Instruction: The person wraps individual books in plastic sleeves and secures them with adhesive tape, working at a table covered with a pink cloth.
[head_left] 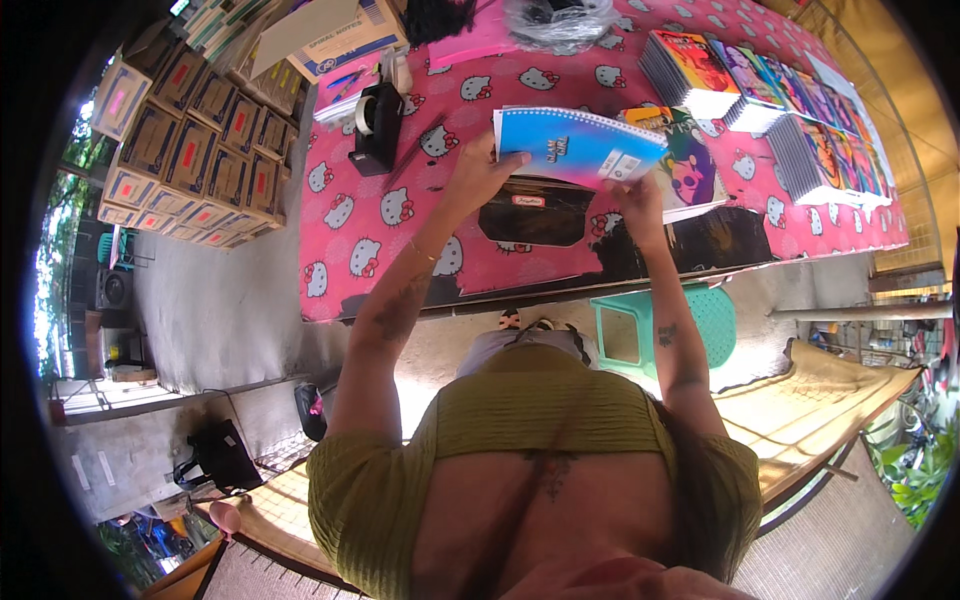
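A blue spiral notebook (572, 138) is held up over the table between both my hands, with its wire binding along the far edge. My left hand (483, 172) grips its left end, thumb on the cover. At the lower right corner, beside a white label, my right hand (637, 203) has its fingers closed on the notebook. Just right of that hand lies a short stack of notebooks (700, 180) with a drawn figure on the top cover, partly hidden by the blue one. Below the held notebook, a dark patch (530, 215) shows on the tabletop.
The table has a pink cat-print cover (365, 215). A black tape dispenser (377, 135) stands at its left. Several notebook stacks (690, 70) fill the right side; clear plastic wrap (560, 22) lies at the back. Cardboard boxes (190, 155) are piled left, and a green stool (708, 325) is below the table edge.
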